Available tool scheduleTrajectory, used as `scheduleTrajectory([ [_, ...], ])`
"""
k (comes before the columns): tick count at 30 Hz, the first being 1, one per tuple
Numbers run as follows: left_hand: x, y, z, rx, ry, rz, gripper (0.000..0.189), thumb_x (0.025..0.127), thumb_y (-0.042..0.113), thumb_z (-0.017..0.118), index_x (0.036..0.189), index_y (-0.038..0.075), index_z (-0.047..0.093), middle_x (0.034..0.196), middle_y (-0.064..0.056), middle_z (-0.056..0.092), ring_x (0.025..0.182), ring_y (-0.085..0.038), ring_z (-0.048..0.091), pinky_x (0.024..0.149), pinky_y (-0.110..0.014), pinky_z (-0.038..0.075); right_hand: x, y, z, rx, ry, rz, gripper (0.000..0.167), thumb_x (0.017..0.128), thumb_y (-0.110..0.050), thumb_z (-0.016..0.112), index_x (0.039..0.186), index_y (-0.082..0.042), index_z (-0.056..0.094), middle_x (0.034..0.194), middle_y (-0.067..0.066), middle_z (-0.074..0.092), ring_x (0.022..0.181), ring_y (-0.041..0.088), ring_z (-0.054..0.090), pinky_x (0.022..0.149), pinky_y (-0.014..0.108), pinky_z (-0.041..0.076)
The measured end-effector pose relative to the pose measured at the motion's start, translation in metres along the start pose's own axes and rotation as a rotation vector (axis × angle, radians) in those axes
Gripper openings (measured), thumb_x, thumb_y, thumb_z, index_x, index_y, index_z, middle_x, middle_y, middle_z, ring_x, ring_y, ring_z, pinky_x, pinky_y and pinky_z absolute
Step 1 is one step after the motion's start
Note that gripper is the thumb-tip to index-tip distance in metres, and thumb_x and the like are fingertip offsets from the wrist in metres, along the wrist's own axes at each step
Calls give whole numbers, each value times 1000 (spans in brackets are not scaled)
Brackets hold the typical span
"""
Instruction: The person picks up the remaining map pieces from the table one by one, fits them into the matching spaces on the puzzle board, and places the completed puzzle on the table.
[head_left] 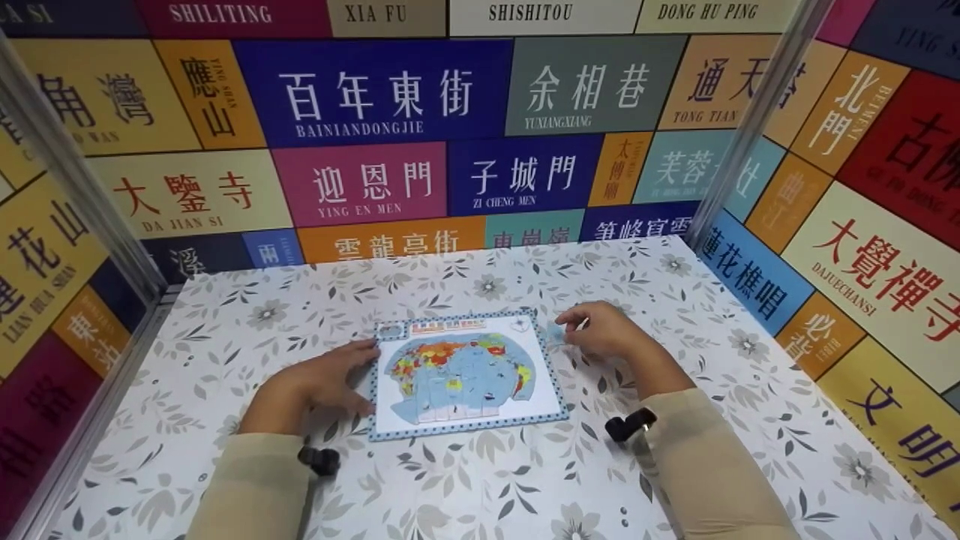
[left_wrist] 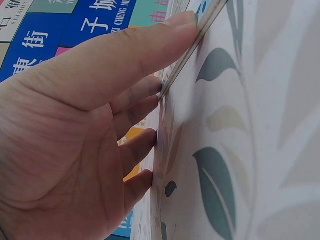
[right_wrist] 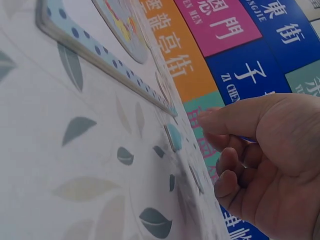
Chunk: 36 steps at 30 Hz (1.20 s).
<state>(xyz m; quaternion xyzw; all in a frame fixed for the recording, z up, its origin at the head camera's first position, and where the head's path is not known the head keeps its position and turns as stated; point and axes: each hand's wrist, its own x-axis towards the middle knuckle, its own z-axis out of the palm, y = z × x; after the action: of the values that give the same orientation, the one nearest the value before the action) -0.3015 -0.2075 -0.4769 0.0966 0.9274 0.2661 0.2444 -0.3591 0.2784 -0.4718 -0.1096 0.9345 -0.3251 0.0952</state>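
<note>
A world map jigsaw puzzle (head_left: 457, 375) lies flat on the table, its board bordered in light blue with dark dots. My left hand (head_left: 330, 379) rests at the board's left edge; in the left wrist view its thumb (left_wrist: 175, 37) touches the edge, the fingers fairly straight. To the right of the board, my right hand (head_left: 604, 330) hovers over the table with loosely bent fingers and nothing visible in them. Near its fingertips, a light blue puzzle piece (right_wrist: 173, 137) lies on the cloth. A second flat piece (right_wrist: 196, 179) lies farther off, partly in shadow.
The table (head_left: 420, 495) has a white covering with grey leaves and flowers. Walls of coloured panels (head_left: 375, 94) with Chinese lettering enclose the back and sides, with metal posts (head_left: 742, 142) at the corners. A small black device (head_left: 630, 425) sits at each cuff.
</note>
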Motion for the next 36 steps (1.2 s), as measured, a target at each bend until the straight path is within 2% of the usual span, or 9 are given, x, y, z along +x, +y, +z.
scheduleTrajectory([
  [9, 0, -1, 0, -12, -3, -3, 108, 78, 42, 95, 168, 34, 37, 182, 6, 17, 170, -37, 10, 135, -68, 13, 5, 8, 6, 42, 6, 30, 40, 95, -21, 77, 133, -9, 74, 115, 9, 71, 96, 22, 65, 77, 30, 55],
  [13, -1, -1, 0, -10, -1, 4, 107, 78, 41, 95, 168, 34, 37, 182, 6, 17, 170, -37, 10, 135, -68, 14, 7, 9, 12, 44, 9, 57, 51, 92, -27, 83, 138, -10, 71, 125, 13, 70, 110, 27, 67, 93, 40, 58],
  [16, -2, 0, 0, -23, -1, 3, 107, 78, 38, 96, 167, 34, 37, 182, 7, 17, 170, -37, 10, 135, -68, 13, 9, 10, 15, 39, 10, 86, 58, 91, -33, 85, 143, -11, 68, 133, 15, 69, 124, 32, 65, 107, 48, 56],
  [18, -2, 1, 0, -33, -3, -1, 108, 77, 37, 97, 167, 35, 38, 182, 7, 17, 170, -37, 9, 135, -68, 13, 11, 11, 16, 33, 13, 84, 61, 91, -35, 85, 144, -10, 67, 136, 16, 68, 128, 34, 64, 112, 51, 53],
  [23, -2, 1, -1, -48, -5, -11, 107, 77, 36, 97, 167, 37, 38, 182, 9, 17, 170, -37, 9, 135, -68, 12, 13, 14, 18, 30, 7, 58, 61, 92, -34, 85, 142, -6, 67, 133, 16, 68, 123, 31, 63, 111, 51, 52],
  [30, -1, 0, 0, -54, -3, -2, 108, 77, 35, 97, 167, 34, 38, 182, 7, 17, 170, -37, 9, 135, -67, 12, 12, 11, 19, 1, 6, 70, 56, 93, -33, 83, 139, -6, 69, 122, 11, 68, 110, 25, 61, 102, 44, 53],
  [36, -1, 0, 0, -31, -4, 5, 108, 77, 37, 96, 168, 34, 37, 182, 6, 17, 170, -37, 9, 135, -68, 12, 13, 10, 20, 4, 10, 80, 52, 94, -33, 82, 137, -6, 70, 117, 9, 68, 106, 23, 61, 97, 40, 52],
])
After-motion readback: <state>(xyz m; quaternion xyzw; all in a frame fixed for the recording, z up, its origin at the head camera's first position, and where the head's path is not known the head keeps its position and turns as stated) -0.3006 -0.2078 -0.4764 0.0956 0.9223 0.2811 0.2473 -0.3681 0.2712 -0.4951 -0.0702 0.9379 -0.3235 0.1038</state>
